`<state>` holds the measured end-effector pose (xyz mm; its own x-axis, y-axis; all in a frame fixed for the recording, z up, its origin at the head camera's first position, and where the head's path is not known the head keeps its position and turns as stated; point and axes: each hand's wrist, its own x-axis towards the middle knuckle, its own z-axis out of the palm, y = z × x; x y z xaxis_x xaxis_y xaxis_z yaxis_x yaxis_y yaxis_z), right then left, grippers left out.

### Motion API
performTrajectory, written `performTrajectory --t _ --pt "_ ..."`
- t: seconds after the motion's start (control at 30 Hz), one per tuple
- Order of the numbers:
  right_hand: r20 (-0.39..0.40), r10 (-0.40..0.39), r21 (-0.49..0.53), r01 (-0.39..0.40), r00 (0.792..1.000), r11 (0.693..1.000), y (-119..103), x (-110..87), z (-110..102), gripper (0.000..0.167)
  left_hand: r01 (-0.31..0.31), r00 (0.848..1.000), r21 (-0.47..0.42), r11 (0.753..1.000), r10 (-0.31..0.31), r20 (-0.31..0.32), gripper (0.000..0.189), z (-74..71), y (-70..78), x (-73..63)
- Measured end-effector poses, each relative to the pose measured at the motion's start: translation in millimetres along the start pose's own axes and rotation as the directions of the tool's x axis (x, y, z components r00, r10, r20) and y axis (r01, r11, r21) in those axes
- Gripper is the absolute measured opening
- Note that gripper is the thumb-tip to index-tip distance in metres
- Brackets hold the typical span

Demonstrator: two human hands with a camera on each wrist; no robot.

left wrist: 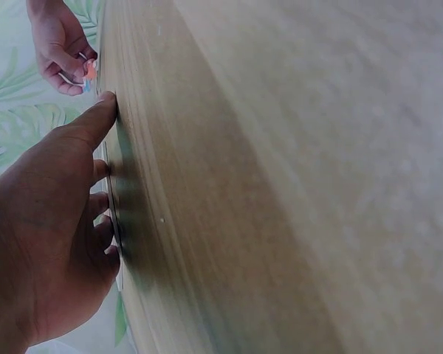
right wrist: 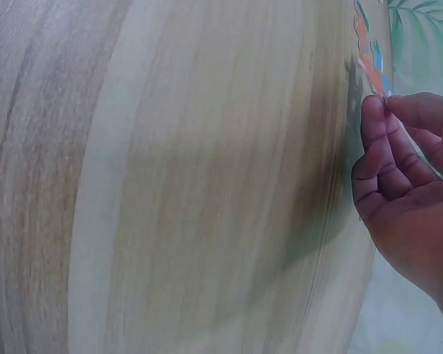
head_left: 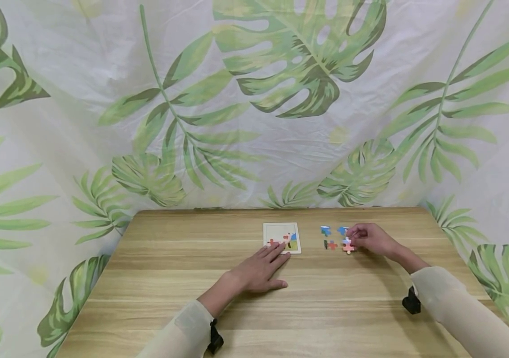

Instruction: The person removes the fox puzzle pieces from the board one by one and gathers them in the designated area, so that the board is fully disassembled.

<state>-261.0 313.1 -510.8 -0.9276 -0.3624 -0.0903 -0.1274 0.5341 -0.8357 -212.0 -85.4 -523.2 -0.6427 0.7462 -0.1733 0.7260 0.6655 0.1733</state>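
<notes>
- Nearest, at 7 o'clock and 4 o'clock of the head view, two cream sleeves (head_left: 465,308) are cut off by the frame; a small black device (head_left: 215,338) sits at the left cuff.
- The left hand (head_left: 259,271) lies with fingers extended and thumb spread, gripping nothing. Its fingertips cover the lower edge of a puzzle board (head_left: 277,230) at its 1 o'clock, so part of the picture there is hidden.
- The right hand (head_left: 373,238), at the left hand's 2 o'clock, pinches an orange puzzle piece (left wrist: 90,71) between thumb and fingertips. The fingers hide part of it; whether it touches the table (head_left: 169,268) is hard to tell.
- More pieces, blue (head_left: 325,229) and red-and-green (head_left: 331,245) among them, lie at the board's 3 o'clock, too small to read.
- Farthest, at 12 o'clock, hangs a leaf-print cloth (head_left: 281,149), cut off at the top.
</notes>
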Motion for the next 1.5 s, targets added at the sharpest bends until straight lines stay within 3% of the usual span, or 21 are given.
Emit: performTrajectory --t 0.57,1.13,1.5 --pt "-0.027 0.012 -0.030 -0.013 1.000 0.999 0.2 -4.5 3.1 0.017 -0.012 1.000 0.009 1.000 0.012 -0.018 0.079 3.0 -0.3 1.9" --pt "-0.070 -0.015 -0.161 0.003 0.997 0.987 1.4 -2.7 1.4 0.013 0.002 1.000 0.000 1.000 -0.002 -0.004 0.079 -1.7 1.5 0.6" --pt "-0.074 -0.116 -0.230 0.096 0.991 0.968 -0.5 9.4 7.2 0.007 0.003 1.000 0.010 1.000 -0.002 -0.001 0.079 -2.1 2.1 1.2"
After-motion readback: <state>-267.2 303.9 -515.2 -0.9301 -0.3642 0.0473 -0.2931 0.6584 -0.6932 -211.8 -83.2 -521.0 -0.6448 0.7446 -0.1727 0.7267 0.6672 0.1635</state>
